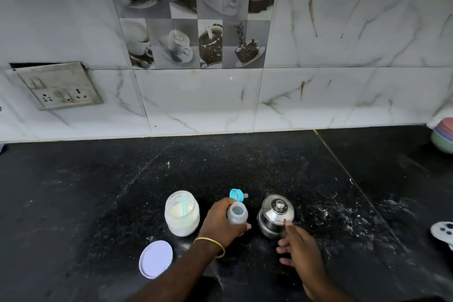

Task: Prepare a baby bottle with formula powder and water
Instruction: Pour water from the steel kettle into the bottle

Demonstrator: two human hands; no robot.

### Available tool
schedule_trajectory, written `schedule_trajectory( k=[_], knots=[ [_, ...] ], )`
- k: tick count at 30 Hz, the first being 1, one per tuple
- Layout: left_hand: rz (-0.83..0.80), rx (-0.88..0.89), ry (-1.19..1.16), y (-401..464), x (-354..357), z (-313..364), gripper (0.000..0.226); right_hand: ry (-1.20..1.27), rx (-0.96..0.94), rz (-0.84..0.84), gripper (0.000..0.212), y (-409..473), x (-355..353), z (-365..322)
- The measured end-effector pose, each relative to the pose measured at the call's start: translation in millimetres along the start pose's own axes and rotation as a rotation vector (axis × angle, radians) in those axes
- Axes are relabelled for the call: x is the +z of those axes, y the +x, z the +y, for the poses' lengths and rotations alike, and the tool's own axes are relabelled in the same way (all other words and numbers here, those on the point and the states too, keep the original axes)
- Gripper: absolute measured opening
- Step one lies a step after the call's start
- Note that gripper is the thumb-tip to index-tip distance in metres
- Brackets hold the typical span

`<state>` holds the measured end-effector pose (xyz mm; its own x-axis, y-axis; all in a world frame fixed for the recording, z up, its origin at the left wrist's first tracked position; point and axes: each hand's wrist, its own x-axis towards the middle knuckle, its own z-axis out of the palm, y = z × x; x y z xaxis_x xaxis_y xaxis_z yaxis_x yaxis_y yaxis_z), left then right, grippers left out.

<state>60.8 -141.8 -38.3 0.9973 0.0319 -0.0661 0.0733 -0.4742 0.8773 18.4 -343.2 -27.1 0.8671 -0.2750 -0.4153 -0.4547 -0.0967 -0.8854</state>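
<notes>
Head view, items on the black desk (98, 203):

1. Baby bottle (237, 214), open-mouthed, upright, centre front; my left hand (221, 224) is wrapped around its body. Light, likely smooth plastic; hold low on the barrel.
2. Steel kettle (275, 216), lidded, just right of the bottle; my right hand (297, 246) is half open, one fingertip at its side. Probably heavier, slippery.
3. Formula jar (182, 213), open, scoop inside; its lid (156, 259) lies in front.
4. Blue teat cap (237, 195), behind the bottle.
</notes>
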Motion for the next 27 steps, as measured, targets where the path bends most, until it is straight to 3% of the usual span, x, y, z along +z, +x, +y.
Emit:
schedule_trajectory(
  k=[5,9,15,27],
  knots=[
    [-0.001,0.045,-0.054,4,-7,4,0.043,-0.072,-0.093,-0.043,0.036,8,-14,-12],
    [0.048,0.087,-0.06,11,-10,9,0.049,-0.158,-0.11,-0.174,0.04,16,-35,-41],
    [0.074,0.011,-0.087,21,-7,19,0.056,-0.314,-0.177,-0.368,0.038,22,-63,-89],
    [0.095,0.05,-0.054,26,-3,26,0.05,-0.612,-0.433,-0.413,0.045,33,-61,-142]
  ],
)
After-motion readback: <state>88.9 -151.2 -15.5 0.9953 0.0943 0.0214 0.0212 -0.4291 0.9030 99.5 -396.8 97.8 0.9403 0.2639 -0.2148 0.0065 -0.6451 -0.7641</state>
